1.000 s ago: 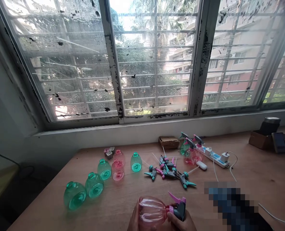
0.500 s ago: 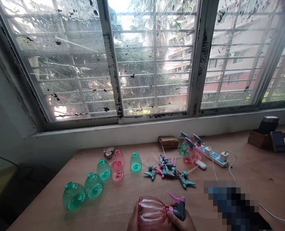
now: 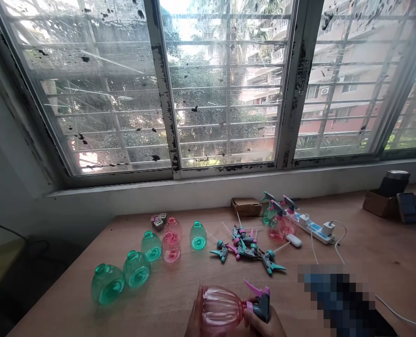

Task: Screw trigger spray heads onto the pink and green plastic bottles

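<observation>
A clear pink spray bottle (image 3: pixel 222 309) lies on its side between my hands at the bottom of the view, its neck pointing right. My left hand (image 3: pixel 193 316) is wrapped round the base end. Around the pink collar and grey-and-pink spray head (image 3: pixel 261 304), my right hand (image 3: pixel 264 323) has its fingers closed. The spray head sits on the bottle's neck. Beyond them lies a pile of loose spray heads (image 3: pixel 244 245) with thin tubes. Open green bottles (image 3: pixel 136 269) and pink bottles (image 3: pixel 171 248) stand to the left without heads.
Bottles with heads fitted (image 3: pixel 280 224) stand at the back beside a power strip (image 3: pixel 315 228) with white plugs. A cardboard box (image 3: pixel 246 207) and small cubes (image 3: pixel 158 222) sit near the wall. At right are a blurred dark object (image 3: pixel 348 304) and a brown box (image 3: pixel 379 206).
Both hands keep their hold on the pink spray bottle, with hardly any movement. The view has shifted very slightly.
</observation>
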Motion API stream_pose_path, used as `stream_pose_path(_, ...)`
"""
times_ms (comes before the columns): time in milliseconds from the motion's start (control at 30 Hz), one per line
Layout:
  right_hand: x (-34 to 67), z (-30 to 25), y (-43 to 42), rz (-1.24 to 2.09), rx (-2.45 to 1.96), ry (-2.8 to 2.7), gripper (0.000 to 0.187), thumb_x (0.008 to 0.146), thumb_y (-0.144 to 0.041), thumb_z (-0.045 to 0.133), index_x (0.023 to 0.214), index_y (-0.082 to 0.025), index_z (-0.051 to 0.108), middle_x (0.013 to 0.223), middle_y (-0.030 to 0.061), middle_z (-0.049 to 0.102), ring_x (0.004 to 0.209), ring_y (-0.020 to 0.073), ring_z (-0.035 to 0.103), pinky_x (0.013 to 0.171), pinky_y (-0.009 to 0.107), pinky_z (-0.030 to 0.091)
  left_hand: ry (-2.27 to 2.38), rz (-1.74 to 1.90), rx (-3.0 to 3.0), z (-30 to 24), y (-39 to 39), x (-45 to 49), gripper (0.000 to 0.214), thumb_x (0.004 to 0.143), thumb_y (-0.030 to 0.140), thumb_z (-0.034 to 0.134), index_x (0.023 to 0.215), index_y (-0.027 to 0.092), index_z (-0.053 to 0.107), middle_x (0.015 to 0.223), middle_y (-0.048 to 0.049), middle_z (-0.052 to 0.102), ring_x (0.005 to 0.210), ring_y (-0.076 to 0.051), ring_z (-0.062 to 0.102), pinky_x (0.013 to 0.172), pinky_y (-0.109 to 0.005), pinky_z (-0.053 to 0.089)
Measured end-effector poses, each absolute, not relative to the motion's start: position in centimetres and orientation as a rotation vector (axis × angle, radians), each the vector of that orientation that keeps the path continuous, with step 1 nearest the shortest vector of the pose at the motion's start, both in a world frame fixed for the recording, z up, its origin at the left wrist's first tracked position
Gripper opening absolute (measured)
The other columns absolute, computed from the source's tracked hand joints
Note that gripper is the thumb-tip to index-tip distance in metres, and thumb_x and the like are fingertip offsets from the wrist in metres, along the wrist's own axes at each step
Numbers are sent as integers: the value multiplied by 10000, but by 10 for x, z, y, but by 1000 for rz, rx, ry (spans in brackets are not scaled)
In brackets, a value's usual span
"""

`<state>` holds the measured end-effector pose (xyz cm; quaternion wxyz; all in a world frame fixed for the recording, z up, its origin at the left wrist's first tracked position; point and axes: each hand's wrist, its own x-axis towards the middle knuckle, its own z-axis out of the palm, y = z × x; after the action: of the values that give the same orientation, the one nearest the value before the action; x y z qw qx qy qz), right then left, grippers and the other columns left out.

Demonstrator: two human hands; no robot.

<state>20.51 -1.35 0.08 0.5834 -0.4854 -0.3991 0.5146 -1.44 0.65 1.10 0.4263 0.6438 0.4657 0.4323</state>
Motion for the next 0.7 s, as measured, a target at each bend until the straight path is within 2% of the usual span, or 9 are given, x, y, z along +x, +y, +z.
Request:
stream_pose_path(100,205,2,-15,1175,-1131,-913,578,599,-671,795,814,-155,650,555,17,641,510,204,601,491,271,468,1115,1093,1597,11,5,-14,1040,551,549,829,1451,348,348,1423,-62,544,1373,-394,403,1150,-477,341)
stream_pose_path(267,206,5,-16,1144,-1154,-904,568,572,-657,817,798,-158,667,541,8,628,490,207,594,480,276,466,1032,1146,1463,-4,0,-16,1025,604,630,765,1460,252,344,1503,-133,433,1382,-406,382,1150,-521,316)
stream_pose_path(333,206,5,-16,1148,-1156,-903,570,568,-660,818,791,-159,664,530,1,616,456,192,572,451,266,446,994,1159,1438,-8,0,-16,1019,597,621,777,1452,257,358,1524,-133,401,1396,-405,357,1155,-518,308)
stream_pose_path(533,204,2,-14,1178,-1154,-863,596,571,-692,794,798,-161,644,495,-20,581,339,128,453,362,236,344,1020,1101,1520,2,1,-16,1012,606,494,827,1467,336,319,1509,-75,440,1422,-394,310,1182,-504,272)
stream_pose_path(600,203,-1,-13,1134,-1173,-860,602,568,-695,791,794,-154,648,496,-9,588,373,140,476,384,241,355,1024,1110,1539,6,2,-16,1024,564,492,850,1448,349,353,1506,-61,449,1417,-410,311,1183,-502,275)
stream_pose_path(700,203,-7,-12,1074,-1192,-865,601,560,-676,806,798,-145,656,522,15,620,455,170,534,441,255,397,1010,1113,1521,7,3,-15,993,598,527,817,1450,308,357,1502,-89,450,1390,-434,349,1148,-553,316)
